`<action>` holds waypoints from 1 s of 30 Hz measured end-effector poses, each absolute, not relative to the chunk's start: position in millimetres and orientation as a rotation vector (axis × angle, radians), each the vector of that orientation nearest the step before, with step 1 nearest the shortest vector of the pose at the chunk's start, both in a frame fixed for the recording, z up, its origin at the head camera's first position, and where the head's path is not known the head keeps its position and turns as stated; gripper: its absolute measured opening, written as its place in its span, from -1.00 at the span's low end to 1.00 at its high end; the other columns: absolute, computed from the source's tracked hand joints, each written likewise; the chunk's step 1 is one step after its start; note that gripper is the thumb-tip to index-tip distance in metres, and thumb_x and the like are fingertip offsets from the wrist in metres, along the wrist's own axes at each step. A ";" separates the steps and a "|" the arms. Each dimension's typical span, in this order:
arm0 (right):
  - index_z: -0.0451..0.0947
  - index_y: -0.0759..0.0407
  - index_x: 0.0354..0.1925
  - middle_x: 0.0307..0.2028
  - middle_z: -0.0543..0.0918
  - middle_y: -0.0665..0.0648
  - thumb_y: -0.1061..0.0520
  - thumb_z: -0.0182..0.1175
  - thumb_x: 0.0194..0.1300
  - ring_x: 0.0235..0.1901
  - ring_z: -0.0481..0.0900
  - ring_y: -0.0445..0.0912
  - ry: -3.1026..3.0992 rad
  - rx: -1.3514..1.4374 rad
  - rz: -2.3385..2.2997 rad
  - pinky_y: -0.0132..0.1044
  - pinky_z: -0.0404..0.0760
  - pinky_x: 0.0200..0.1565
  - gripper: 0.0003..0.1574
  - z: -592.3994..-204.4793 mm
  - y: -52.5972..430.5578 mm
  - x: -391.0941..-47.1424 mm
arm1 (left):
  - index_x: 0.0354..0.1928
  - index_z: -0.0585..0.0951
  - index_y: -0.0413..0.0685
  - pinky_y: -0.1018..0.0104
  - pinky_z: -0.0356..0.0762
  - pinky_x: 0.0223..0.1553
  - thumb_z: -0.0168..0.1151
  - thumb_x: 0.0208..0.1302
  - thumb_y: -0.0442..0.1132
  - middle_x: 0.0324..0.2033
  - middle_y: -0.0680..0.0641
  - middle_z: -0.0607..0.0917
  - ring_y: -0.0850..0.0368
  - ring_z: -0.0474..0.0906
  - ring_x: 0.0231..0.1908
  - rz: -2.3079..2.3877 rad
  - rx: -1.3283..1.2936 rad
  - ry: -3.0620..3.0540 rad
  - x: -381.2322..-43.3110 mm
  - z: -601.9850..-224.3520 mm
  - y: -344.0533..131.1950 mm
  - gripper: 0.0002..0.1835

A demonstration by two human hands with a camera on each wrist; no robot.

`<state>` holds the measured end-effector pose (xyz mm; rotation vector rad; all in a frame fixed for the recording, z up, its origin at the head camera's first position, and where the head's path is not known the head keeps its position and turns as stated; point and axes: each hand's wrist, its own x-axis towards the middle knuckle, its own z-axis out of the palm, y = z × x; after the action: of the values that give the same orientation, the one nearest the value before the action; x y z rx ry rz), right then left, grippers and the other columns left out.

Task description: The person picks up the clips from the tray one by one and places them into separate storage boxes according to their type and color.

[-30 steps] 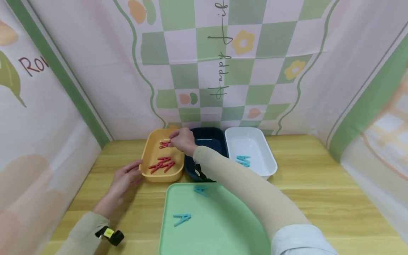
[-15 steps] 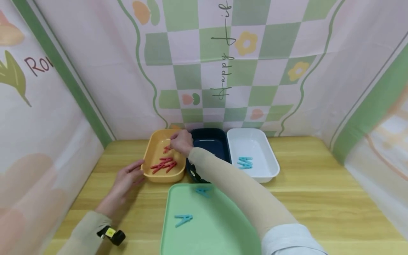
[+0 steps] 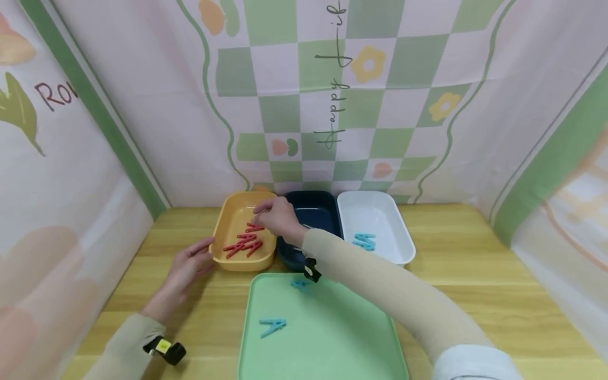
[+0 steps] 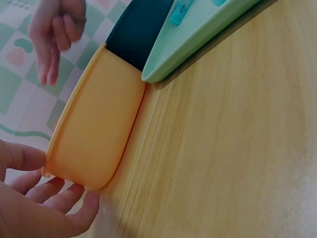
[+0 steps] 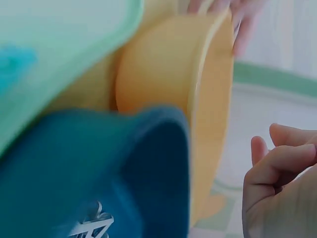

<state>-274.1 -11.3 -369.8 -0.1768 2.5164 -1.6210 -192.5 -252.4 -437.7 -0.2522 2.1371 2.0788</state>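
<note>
My left hand (image 3: pixel 191 262) holds the left end of the yellow bin (image 4: pixel 99 119); its thumb is at the rim and its other fingers lie against the outside. Several red clothespins (image 3: pixel 247 247) rest in that bin. Over its right side, my right hand (image 3: pixel 281 217) hovers just above a red clothespin (image 3: pixel 255 228). In the right wrist view the right hand (image 5: pixel 282 178) has loosely bent fingers, with nothing seen between them. On the green tray (image 3: pixel 328 338) lie a blue clothespin (image 3: pixel 273 326) and, near its far edge, another blue clothespin (image 3: pixel 300 285).
A dark blue bin (image 3: pixel 315 200) stands beside the yellow one, partly hidden by the right arm, with silver clothespins (image 5: pixel 94 227) inside. The white bin (image 3: pixel 404 232) to its right holds blue clothespins (image 3: pixel 364 241). A patterned cloth (image 3: pixel 332 105) hangs behind the bins.
The red clothespin in my right fingers has been let go into the yellow bin. My right hand has shifted slightly right and toward me. The left hand stays at the bin.
</note>
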 end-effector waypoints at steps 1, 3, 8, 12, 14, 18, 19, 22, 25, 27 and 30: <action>0.78 0.17 -0.15 -0.36 0.77 0.01 0.26 0.48 0.28 -0.46 0.65 -0.15 2.510 -0.221 -1.623 -0.32 0.68 -0.40 -0.85 -368.0 -8.0 -267.0 | 0.60 0.22 -0.25 0.05 0.50 0.37 0.03 0.56 -0.44 0.56 -0.32 0.24 -0.05 0.49 0.32 2.075 -0.250 2.137 -192.2 -437.2 -252.4 -0.38; 0.78 0.20 -0.15 -0.35 0.79 0.02 0.28 0.47 0.29 -0.35 0.73 -0.13 2.471 -0.291 -1.648 -0.30 0.77 -0.25 -0.85 -364.5 -0.4 -253.0 | 0.60 0.22 -0.24 0.05 0.49 0.38 0.02 0.57 -0.43 0.57 -0.30 0.24 -0.10 0.46 0.36 2.070 -0.250 2.136 -191.7 -436.4 -251.9 -0.38; 0.78 0.16 -0.08 -0.28 0.80 0.00 0.23 0.47 0.33 -0.22 0.75 -0.12 2.412 -0.391 -1.654 -0.25 0.77 -0.09 -0.81 -361.0 23.9 -215.0 | 0.61 0.21 -0.23 0.01 0.45 0.40 0.01 0.59 -0.42 0.58 -0.28 0.23 -0.12 0.45 0.37 2.058 -0.248 2.128 -190.6 -435.2 -250.7 -0.38; 0.78 0.06 -0.03 -0.25 0.80 -0.09 0.16 0.48 0.33 -0.11 0.71 -0.16 2.455 -0.473 -1.578 -0.15 0.71 0.04 -0.76 -368.8 45.4 -187.5 | 0.61 0.21 -0.22 0.01 0.46 0.40 0.00 0.58 -0.42 0.59 -0.28 0.20 -0.13 0.43 0.38 2.050 -0.250 2.129 -189.4 -434.3 -251.6 -0.38; 0.78 0.02 -0.02 -0.23 0.80 -0.12 0.15 0.48 0.33 -0.05 0.69 -0.15 2.467 -0.503 -1.560 -0.02 0.67 0.15 -0.76 -374.1 56.5 -175.4 | 0.62 0.20 -0.22 0.00 0.45 0.41 0.00 0.58 -0.42 0.60 -0.29 0.17 -0.22 0.34 0.44 2.046 -0.247 2.126 -188.7 -433.7 -251.7 -0.38; 0.78 0.07 -0.01 -0.20 0.82 -0.08 0.16 0.48 0.33 -0.01 0.71 -0.11 2.442 -0.541 -1.578 0.07 0.63 0.21 -0.75 -383.1 77.7 -156.0 | 0.62 0.20 -0.21 -0.01 0.43 0.42 -0.01 0.57 -0.43 0.60 -0.29 0.15 -0.26 0.28 0.48 2.044 -0.249 2.123 -188.7 -433.0 -251.6 -0.37; 0.78 0.09 -0.01 -0.19 0.82 -0.06 0.16 0.47 0.33 -0.02 0.72 -0.09 2.434 -0.538 -1.587 0.04 0.66 0.18 -0.75 -384.5 82.5 -152.3 | 0.62 0.20 -0.21 -0.01 0.43 0.42 -0.01 0.57 -0.43 0.60 -0.29 0.15 -0.26 0.27 0.48 2.043 -0.250 2.122 -188.7 -432.9 -251.5 -0.37; 0.78 0.10 0.00 -0.18 0.82 -0.04 0.15 0.47 0.33 -0.03 0.73 -0.07 2.412 -0.480 -1.597 -0.11 0.74 0.02 -0.74 -387.3 95.9 -143.1 | 0.62 0.19 -0.21 -0.04 0.40 0.43 -0.01 0.57 -0.44 0.61 -0.29 0.13 -0.27 0.24 0.49 2.046 -0.251 2.116 -188.4 -432.3 -251.0 -0.37; 0.78 0.11 0.00 -0.18 0.82 -0.02 0.16 0.47 0.33 -0.01 0.72 -0.04 2.404 -0.416 -1.597 -0.20 0.75 -0.07 -0.73 -390.4 108.1 -136.4 | 0.62 0.19 -0.22 -0.04 0.40 0.43 0.00 0.57 -0.45 0.61 -0.29 0.14 -0.27 0.24 0.50 2.052 -0.253 2.114 -188.2 -433.0 -251.0 -0.36; 0.77 0.14 0.02 -0.16 0.82 0.00 0.16 0.47 0.34 0.01 0.72 -0.01 2.400 -0.377 -1.592 -0.20 0.75 -0.07 -0.71 -392.4 115.6 -132.5 | 0.62 0.18 -0.21 -0.03 0.41 0.43 0.00 0.57 -0.45 0.61 -0.29 0.15 -0.27 0.24 0.49 2.053 -0.257 2.115 -188.1 -433.3 -250.8 -0.36; 0.75 0.21 0.06 -0.15 0.82 0.03 0.16 0.47 0.33 0.02 0.72 0.03 2.405 -0.330 -1.587 -0.18 0.76 -0.06 -0.65 -396.8 125.5 -128.2 | 0.62 0.19 -0.19 -0.02 0.42 0.43 0.00 0.57 -0.44 0.60 -0.27 0.17 -0.25 0.26 0.49 2.051 -0.273 2.115 -188.6 -433.7 -250.6 -0.36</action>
<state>-128.2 125.5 -396.8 -0.3303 2.4050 -1.5867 -188.6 -250.6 -433.7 -0.2726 2.1149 2.0510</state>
